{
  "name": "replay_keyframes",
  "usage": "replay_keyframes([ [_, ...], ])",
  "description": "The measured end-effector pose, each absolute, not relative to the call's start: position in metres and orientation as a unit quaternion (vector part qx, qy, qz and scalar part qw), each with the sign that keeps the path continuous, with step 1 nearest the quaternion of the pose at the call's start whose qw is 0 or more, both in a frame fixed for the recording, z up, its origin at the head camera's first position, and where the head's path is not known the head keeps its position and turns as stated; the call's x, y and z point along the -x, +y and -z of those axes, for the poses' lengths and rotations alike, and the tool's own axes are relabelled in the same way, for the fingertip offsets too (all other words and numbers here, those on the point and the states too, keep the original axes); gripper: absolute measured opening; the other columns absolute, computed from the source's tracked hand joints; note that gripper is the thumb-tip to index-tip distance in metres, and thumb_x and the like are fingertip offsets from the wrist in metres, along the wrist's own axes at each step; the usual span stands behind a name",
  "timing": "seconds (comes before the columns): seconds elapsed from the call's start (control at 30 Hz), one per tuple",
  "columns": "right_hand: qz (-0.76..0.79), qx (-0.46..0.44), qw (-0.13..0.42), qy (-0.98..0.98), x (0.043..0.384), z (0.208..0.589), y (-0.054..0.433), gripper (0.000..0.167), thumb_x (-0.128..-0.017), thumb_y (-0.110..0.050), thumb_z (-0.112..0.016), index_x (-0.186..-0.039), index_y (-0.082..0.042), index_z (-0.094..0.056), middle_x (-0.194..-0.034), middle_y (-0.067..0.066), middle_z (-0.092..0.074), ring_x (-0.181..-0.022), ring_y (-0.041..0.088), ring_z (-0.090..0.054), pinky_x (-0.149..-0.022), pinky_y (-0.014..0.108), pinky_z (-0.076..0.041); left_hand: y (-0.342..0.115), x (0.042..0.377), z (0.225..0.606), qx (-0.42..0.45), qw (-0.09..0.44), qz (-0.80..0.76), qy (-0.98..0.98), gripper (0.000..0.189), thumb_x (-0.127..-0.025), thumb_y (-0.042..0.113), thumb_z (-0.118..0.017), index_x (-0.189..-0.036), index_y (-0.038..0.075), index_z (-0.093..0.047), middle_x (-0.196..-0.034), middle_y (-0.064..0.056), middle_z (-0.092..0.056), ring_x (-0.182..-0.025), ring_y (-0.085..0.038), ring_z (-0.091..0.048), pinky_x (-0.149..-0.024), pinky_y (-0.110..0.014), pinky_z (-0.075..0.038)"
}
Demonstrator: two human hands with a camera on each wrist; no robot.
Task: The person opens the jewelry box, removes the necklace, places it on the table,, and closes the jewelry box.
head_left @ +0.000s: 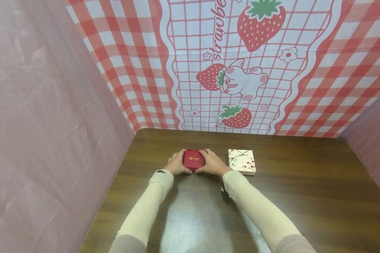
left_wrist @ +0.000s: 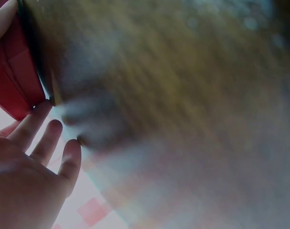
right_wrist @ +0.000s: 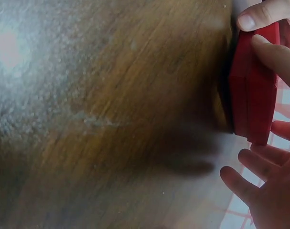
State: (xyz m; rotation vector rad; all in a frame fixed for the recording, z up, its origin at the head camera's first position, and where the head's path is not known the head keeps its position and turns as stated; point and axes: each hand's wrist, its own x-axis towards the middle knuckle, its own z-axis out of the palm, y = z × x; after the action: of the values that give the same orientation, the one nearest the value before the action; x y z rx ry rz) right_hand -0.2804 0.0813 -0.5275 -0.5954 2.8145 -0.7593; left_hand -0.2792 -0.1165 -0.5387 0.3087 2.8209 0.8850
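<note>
A small red box (head_left: 194,165) with gold lettering on its lid sits between the two hands over the far part of the table. My left hand (head_left: 176,164) grips its left side, thumb at the near edge and fingers toward the far corner. From the other side my right hand (head_left: 213,163) holds it the same way. In the right wrist view both thumbs press the near face of the red box (right_wrist: 252,95), where a seam runs along the side. The left wrist view catches one end of the red box (left_wrist: 16,71), with several left fingers spread beside it.
Just right of the right hand lies a flat cream box (head_left: 242,161) with a branch and red blossom pattern. The brown wooden table (head_left: 304,182) meets a strawberry-print cloth (head_left: 237,95) at the back. A pink cloth (head_left: 50,123) hangs at the left.
</note>
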Motion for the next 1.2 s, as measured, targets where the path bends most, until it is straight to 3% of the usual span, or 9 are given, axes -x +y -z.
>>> replay_keyframes([
  [0.47,0.247,0.224,0.070,0.940,0.278,0.522,0.084,0.094,-0.068,-0.039,-0.086,-0.144,-0.005,-0.043,-0.138,0.019,-0.049,-0.124,0.035,-0.052,-0.105,0.050,-0.045,-0.116,0.276,0.535,-0.102,0.099,-0.356,0.924,0.104,-0.060,0.029,-0.092,-0.146,0.009,-0.037,-0.138,-0.019,-0.053,-0.126,-0.037,-0.051,-0.105,-0.056,-0.041],
  [0.77,0.238,0.221,0.042,0.945,0.276,0.506,0.088,0.094,-0.067,-0.041,-0.087,-0.143,-0.004,-0.045,-0.134,0.020,-0.050,-0.121,0.035,-0.052,-0.100,0.051,-0.048,-0.110,0.275,0.521,-0.127,0.080,-0.377,0.914,0.102,-0.062,0.027,-0.092,-0.145,0.008,-0.037,-0.139,-0.019,-0.052,-0.129,-0.035,-0.048,-0.108,-0.052,-0.040],
  [1.2,0.209,0.219,0.055,0.952,0.270,0.488,0.090,0.103,-0.066,-0.050,-0.085,-0.146,-0.002,-0.040,-0.125,0.017,-0.050,-0.111,0.029,-0.050,-0.093,0.047,-0.052,-0.108,0.269,0.512,-0.140,0.062,-0.393,0.906,0.102,-0.063,0.031,-0.091,-0.147,0.008,-0.037,-0.142,-0.018,-0.050,-0.130,-0.035,-0.046,-0.107,-0.054,-0.041],
])
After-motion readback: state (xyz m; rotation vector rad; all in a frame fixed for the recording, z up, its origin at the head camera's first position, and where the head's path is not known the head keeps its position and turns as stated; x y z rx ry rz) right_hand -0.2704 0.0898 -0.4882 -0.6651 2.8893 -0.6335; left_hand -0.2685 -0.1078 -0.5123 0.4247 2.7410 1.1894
